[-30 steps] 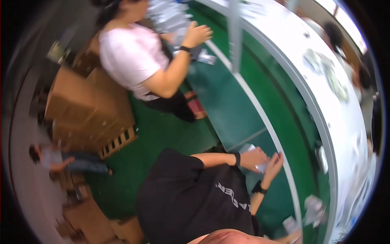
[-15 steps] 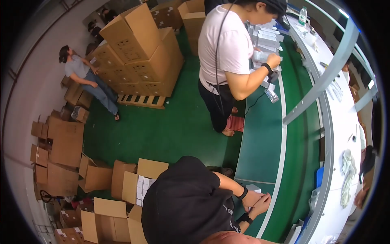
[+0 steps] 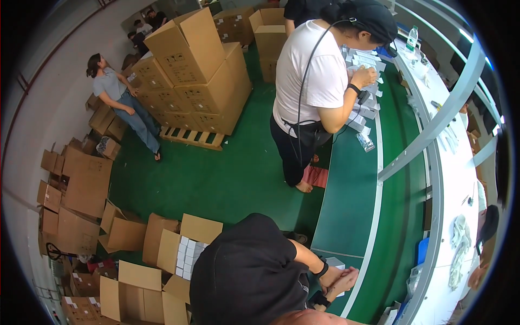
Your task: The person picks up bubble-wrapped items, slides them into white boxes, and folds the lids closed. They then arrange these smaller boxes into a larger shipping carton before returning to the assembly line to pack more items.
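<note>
My left hand [image 3: 329, 277] and my right hand [image 3: 344, 280] meet over the green bench at the lower right, each with a black band at the wrist. The right hand's fingers look pressed together; whatever they hold is hidden. It covers most of the left hand's fingers. Just beyond them, partly behind my left wrist, a small white box [image 3: 336, 263] lies on the bench top. Another pale piece [image 3: 340, 294] shows beside my right wrist, too little of it to name.
Along the same bench [image 3: 346, 206], a co-worker in a white T-shirt [image 3: 311, 70] handles things over piled pale boxes [image 3: 365, 105]. Open cartons [image 3: 142, 275], one with small white boxes [image 3: 187, 257], stand behind me. Stacked cartons [image 3: 189, 97] sit on a pallet [image 3: 192, 138]. A grey post [image 3: 417, 146] slants up beyond the bench.
The whole view has shifted slightly. My hands remain together, with my right hand lying flatter across the left. The co-worker's hands have drawn closer together, and the person in grey has turned their head.
</note>
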Action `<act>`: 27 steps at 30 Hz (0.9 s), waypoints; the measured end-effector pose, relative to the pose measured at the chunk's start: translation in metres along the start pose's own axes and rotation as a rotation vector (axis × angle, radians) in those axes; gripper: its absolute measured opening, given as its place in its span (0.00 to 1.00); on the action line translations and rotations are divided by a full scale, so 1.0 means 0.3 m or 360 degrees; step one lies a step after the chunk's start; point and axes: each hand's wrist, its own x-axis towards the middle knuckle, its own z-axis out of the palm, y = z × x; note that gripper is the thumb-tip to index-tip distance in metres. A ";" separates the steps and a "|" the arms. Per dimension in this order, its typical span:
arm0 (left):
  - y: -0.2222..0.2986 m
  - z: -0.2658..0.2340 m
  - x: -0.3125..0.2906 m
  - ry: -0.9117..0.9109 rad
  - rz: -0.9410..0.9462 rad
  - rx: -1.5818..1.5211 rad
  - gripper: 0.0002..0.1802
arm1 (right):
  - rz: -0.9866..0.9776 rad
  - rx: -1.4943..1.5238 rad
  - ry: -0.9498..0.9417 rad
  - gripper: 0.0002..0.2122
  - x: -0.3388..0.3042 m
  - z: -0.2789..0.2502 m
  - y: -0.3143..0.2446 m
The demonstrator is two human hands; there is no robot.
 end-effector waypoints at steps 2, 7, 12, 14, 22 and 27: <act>-0.013 0.089 -0.043 -0.0143 -0.0064 0.0028 0.37 | 0.0094 0.0099 -0.0103 0.18 0.008 0.005 0.011; 0.002 0.100 -0.020 -0.0191 -0.0479 -0.0948 0.36 | 0.0250 0.0202 -0.0178 0.17 0.053 -0.004 0.078; 0.013 0.015 0.002 -0.0328 -0.0138 -0.0238 0.34 | 0.0389 0.0226 -0.0238 0.19 0.084 -0.030 0.159; 0.019 0.032 -0.001 0.0072 -0.0642 -0.1543 0.34 | 0.0433 0.0228 -0.0280 0.21 0.101 -0.040 0.194; -0.010 0.069 -0.020 -0.0228 -0.0209 -0.0415 0.37 | 0.0338 0.0276 -0.0192 0.22 0.065 -0.011 0.105; -0.029 0.188 -0.075 -0.0195 -0.0422 -0.0662 0.41 | 0.0230 0.0331 -0.0186 0.22 0.056 0.001 0.053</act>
